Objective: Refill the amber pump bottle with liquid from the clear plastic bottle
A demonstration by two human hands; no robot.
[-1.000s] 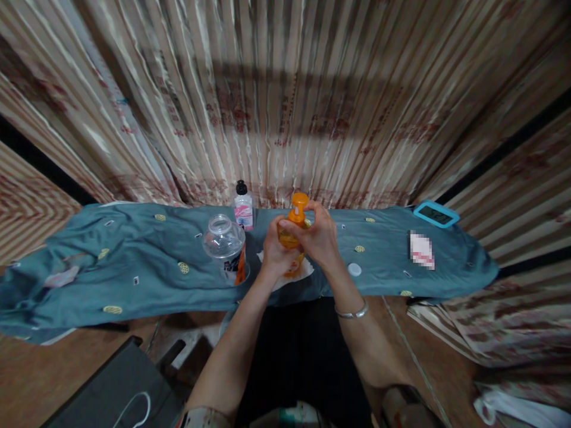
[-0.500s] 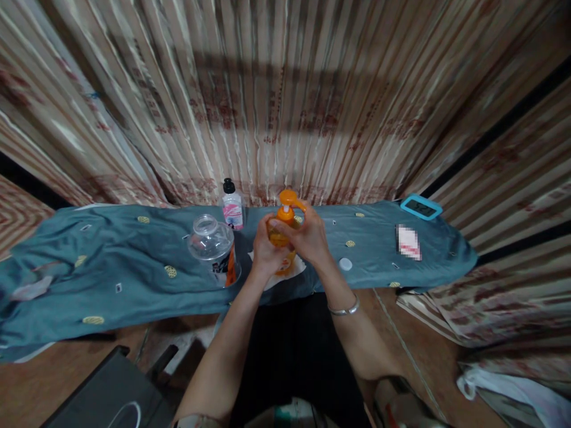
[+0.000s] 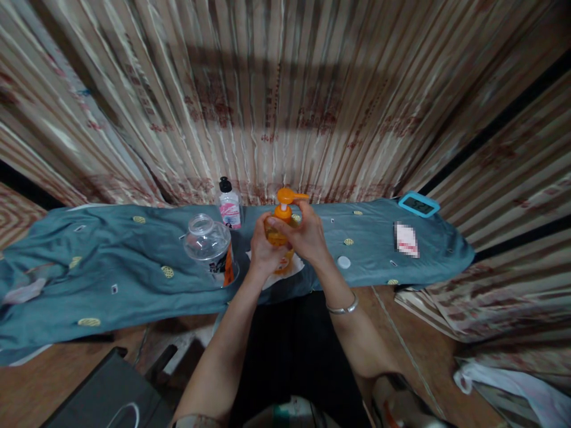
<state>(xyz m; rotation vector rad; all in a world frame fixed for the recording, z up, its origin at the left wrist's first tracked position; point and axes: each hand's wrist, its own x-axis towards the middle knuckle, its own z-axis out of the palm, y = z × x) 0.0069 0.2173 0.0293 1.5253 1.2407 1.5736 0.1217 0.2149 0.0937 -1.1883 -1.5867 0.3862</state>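
An orange pump bottle point(image 3: 282, 212) stands upright in front of me, its nozzle pointing right and yellowish liquid showing inside. My left hand point(image 3: 266, 245) is wrapped round its upper body from the left. From the right, my right hand point(image 3: 308, 233) closes on the bottle near the collar, thumb across the front and fingers partly hidden behind. White tissue point(image 3: 295, 272) lies under the bottle's base. Left of my hands stands a clear plastic jar point(image 3: 209, 241) without a lid, with a black and orange label.
Behind the jar is a clear bottle with a black cap point(image 3: 229, 208). A white cap point(image 3: 344, 262), a blurred packet point(image 3: 406, 240) and a blue digital clock point(image 3: 419, 204) lie to the right on the teal cloth point(image 3: 147, 297). Striped curtains point(image 3: 285, 89) hang behind.
My right fingers have come off the pump nozzle and sit lower, by the collar; the nozzle now sticks out free to the right. My left hand keeps its hold on the bottle.
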